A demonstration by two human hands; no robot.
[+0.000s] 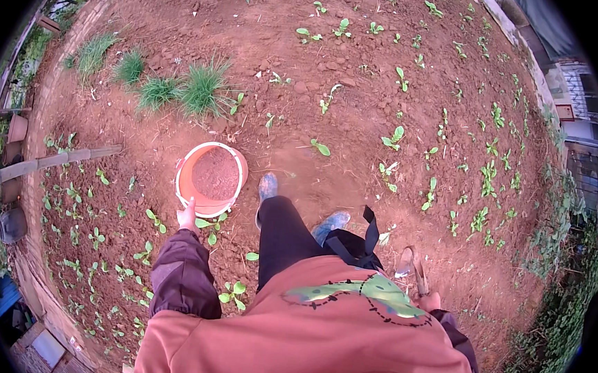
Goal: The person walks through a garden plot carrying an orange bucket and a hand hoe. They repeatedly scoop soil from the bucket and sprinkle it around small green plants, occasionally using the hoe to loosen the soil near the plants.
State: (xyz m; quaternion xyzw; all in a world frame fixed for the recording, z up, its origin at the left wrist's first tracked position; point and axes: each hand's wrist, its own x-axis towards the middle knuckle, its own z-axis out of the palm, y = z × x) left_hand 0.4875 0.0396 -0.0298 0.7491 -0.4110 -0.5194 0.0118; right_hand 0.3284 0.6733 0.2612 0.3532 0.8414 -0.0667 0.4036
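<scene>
My left hand (187, 216) grips the near rim of an orange plastic bucket (243, 166) with a pale rim. Reddish-brown granular material (216, 173) partly fills the bucket, which is just left of my feet. Low at the right, my right hand (429, 301) is closed around the handle of a small hoe-like tool (419, 275). The tool's metal blade (404, 261) is near the soil beside my right boot (331, 226). Part of the right hand is hidden by my shirt.
Leafy seedlings (488, 176) grow in rows at the right, and more (96, 237) at the left. Grass-like tufts (204, 89) stand beyond the bucket. A wooden or bamboo strip (56, 159) reaches in from the left. My left boot (268, 186) is beside the bucket. A brick edging (76, 23) borders the plot.
</scene>
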